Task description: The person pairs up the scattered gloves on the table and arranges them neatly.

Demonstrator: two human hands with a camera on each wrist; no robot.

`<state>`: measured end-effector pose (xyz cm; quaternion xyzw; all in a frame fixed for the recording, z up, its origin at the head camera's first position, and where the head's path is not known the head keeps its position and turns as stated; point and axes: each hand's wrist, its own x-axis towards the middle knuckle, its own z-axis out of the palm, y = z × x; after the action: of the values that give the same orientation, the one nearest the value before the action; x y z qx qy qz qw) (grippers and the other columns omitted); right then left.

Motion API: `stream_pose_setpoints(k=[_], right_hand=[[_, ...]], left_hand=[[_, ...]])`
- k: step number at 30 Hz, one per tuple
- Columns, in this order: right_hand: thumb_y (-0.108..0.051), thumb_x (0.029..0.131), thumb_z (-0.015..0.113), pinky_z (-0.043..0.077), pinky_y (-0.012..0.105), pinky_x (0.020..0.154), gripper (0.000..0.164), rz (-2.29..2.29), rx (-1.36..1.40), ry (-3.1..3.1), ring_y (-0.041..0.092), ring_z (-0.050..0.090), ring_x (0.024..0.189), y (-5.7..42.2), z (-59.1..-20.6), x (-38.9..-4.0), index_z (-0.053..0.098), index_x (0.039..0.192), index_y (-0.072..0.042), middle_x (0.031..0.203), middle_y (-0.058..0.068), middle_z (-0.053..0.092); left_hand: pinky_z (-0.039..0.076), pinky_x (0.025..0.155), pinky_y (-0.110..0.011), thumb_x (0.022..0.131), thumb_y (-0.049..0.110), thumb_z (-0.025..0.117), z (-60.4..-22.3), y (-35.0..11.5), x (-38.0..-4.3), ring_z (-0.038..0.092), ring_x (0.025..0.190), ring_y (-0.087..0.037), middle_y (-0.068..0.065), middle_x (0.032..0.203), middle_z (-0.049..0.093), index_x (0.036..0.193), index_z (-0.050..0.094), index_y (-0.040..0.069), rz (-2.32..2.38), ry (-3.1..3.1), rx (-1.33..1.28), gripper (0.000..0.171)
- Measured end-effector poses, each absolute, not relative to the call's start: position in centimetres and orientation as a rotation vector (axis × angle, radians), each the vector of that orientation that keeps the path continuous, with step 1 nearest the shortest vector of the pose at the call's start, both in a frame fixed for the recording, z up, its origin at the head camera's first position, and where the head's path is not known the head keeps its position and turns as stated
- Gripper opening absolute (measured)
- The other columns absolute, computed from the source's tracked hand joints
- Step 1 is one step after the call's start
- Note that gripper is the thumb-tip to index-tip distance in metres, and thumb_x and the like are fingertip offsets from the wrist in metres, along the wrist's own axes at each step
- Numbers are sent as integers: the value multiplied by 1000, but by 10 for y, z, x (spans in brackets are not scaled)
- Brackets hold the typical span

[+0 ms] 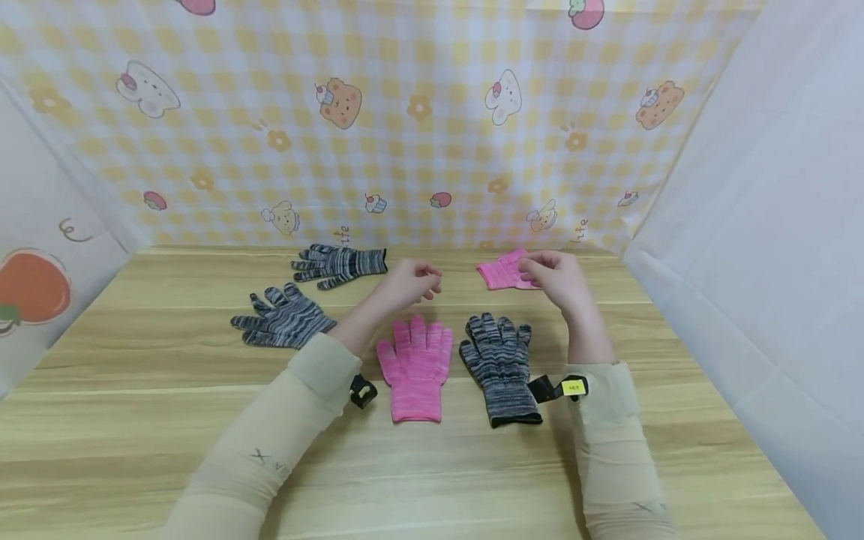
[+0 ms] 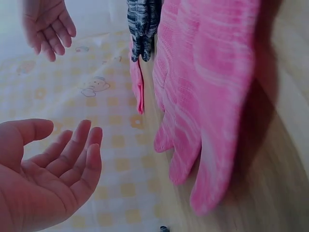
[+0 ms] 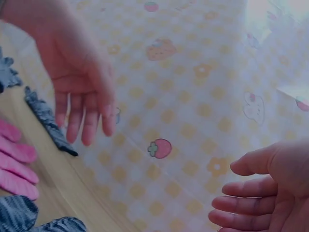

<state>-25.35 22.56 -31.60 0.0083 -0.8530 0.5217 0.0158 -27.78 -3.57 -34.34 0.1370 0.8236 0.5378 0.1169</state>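
My left hand point(image 1: 410, 285) hangs above the table behind a pink glove point(image 1: 417, 367), its fingers loosely curled around nothing, as the left wrist view also shows. Over at the right, my right hand point(image 1: 555, 276) hovers beside a second pink glove point(image 1: 502, 271) and hides part of it; the right wrist view shows its fingers point(image 3: 246, 205) relaxed and holding nothing. A black-and-grey glove point(image 1: 501, 367) lies flat, fingers pointing away, right of the nearer pink one. Two more grey-striped gloves lie at the left: one point(image 1: 286, 319) partly behind my left forearm, another point(image 1: 340, 264) farther back.
All the gloves lie on a wooden table point(image 1: 405, 480). A yellow checked cloth point(image 1: 418, 150) hangs at the table's back edge, with white cloth walls point(image 1: 763, 225) on both sides. A wrist camera strap point(image 1: 550, 388) overhangs the front grey glove's cuff.
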Motion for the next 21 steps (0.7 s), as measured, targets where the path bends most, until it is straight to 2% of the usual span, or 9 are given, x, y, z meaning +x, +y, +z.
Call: stream_pose_setpoints(k=[8, 15, 21], right_hand=[[-21, 99, 50, 44, 44, 98, 43, 1769, -117, -2570, 37, 56, 113, 242, -327, -266, 51, 128, 11, 125, 30, 55], [-17, 100, 45, 42, 41, 100, 43, 1829, -276, -2463, 38, 51, 120, 256, -333, -282, 47, 132, 11, 133, 27, 49], [-19, 99, 47, 34, 42, 107, 46, 1787, -365, -2463, 37, 43, 127, 264, -338, -289, 45, 137, 9, 139, 25, 44]], left_hand=[[52, 85, -39, 98, 14, 50, -352, -22, -294, 64, 98, -31, -20, 111, 64, 125, 55, -5, 1686, 2282, 229, 33], [50, 90, -41, 98, 13, 50, -345, -6, -312, 64, 99, -32, -23, 117, 61, 127, 50, -7, 1804, 2186, 136, 35], [47, 95, -43, 100, 12, 48, -346, 9, -322, 60, 107, -37, -29, 126, 54, 134, 43, -10, 1885, 2029, 64, 41]])
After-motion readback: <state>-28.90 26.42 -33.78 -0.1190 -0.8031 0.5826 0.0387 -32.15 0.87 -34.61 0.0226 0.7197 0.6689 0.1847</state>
